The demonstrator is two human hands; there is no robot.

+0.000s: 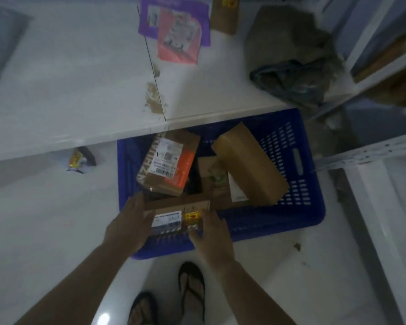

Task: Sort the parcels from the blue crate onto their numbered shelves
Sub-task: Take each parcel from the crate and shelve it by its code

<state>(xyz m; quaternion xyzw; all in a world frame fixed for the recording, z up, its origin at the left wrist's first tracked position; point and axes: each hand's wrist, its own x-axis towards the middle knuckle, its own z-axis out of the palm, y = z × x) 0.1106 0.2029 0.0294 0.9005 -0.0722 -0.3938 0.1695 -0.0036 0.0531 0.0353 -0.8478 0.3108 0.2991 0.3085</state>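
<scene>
While both arms are stretched down over the near edge of the crate, a flat brown cardboard parcel [176, 213] is gripped between the two hands: the left hand [129, 225] is pressed against its left end with the fingers laid along the side, and the right hand [210, 233] is closed over its right end. A white printed shipping label and a small yellow-and-red sticker are carried on the face turned toward the camera; the print is too blurred to be read. The parcel is held at the near wall of the blue slotted plastic crate [288, 160], which is set on a pale floor, partly under the front edge of a white shelf board [80, 73].

Three further parcels are seen inside the crate. A brown box with an orange stripe and a barcode label [170, 161] is tilted at the left. A small brown carton printed with a green plant motif [215, 178] is lodged in the middle. A long plain brown box wrapped in tape [250, 164] is leaned at the right.

On the shelf board, a purple mailer bag [148, 17] and a pink mailer bag [178, 37] are overlapped, with a crumpled grey-brown wrapped bundle [291, 50] farther right. Two feet in dark flip-flops [192, 289] are visible below the hands.
</scene>
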